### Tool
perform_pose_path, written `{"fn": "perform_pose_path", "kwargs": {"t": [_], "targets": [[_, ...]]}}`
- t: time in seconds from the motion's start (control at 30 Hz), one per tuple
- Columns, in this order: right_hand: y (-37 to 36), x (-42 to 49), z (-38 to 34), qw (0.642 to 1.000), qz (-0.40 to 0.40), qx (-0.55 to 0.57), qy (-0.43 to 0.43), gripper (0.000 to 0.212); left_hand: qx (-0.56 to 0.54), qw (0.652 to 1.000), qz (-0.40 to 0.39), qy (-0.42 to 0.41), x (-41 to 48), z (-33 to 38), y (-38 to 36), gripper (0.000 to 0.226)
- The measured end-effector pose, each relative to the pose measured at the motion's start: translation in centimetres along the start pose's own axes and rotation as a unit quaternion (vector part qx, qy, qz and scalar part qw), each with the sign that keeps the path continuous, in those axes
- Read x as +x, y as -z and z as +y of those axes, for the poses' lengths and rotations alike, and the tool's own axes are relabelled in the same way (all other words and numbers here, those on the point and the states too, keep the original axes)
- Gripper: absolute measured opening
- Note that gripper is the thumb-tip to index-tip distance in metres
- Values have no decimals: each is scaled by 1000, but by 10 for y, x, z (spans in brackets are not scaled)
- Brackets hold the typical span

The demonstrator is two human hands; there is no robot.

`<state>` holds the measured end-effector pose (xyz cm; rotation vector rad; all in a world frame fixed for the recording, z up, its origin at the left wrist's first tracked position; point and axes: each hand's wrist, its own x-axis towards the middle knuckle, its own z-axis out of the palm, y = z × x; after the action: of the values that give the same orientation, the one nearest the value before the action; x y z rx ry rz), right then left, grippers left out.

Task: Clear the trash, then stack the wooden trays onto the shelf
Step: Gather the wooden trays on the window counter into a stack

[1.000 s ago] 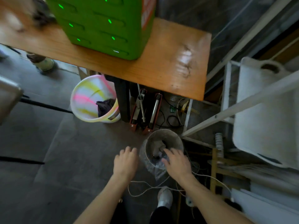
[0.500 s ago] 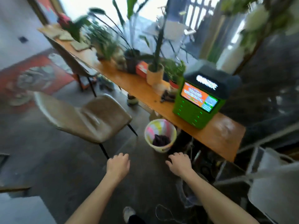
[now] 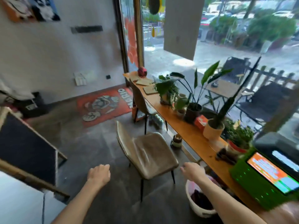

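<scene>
Both hands are empty: the left hand [image 3: 99, 174] loosely curled, the right hand [image 3: 193, 172] open-fingered above a white waste bin [image 3: 199, 207] under the long wooden counter [image 3: 191, 135]. With trash apparently binned, the wooden trays [image 3: 146, 85] lie well apart at the counter's far end; fetching them means walking past the tan chair [image 3: 150, 152].

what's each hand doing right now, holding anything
Left hand: empty, fingers loosely curled, out over the floor.
Right hand: empty, fingers loosely open, above the white bin.
</scene>
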<state>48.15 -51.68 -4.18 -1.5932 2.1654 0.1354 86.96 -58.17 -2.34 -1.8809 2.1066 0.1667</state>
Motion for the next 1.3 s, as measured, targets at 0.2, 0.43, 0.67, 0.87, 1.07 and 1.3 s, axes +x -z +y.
{"fn": "perform_pose_path", "kwargs": {"t": [0.2,0.43,0.67,0.87,1.07,1.3], "targets": [[57,65,-8,999,2,29,16,34,-16,998,22,56,36,-34,37,27],[105,165,-63,994,57,68,68,48,-82,982,113,128,77,-77,78,24],[142,218,-199,977,100,69,174,44,-104,975,132,146,153,-118,127,24],[187,275,-330,962,160,32,218,42,-96,972,179,120,257,-180,172,24],[237,338,-455,957,208,-15,202,50,-85,971,209,82,354,-269,221,27],[279,413,-541,952,264,-14,154,62,-60,969,240,25,493,-326,265,24]]}}
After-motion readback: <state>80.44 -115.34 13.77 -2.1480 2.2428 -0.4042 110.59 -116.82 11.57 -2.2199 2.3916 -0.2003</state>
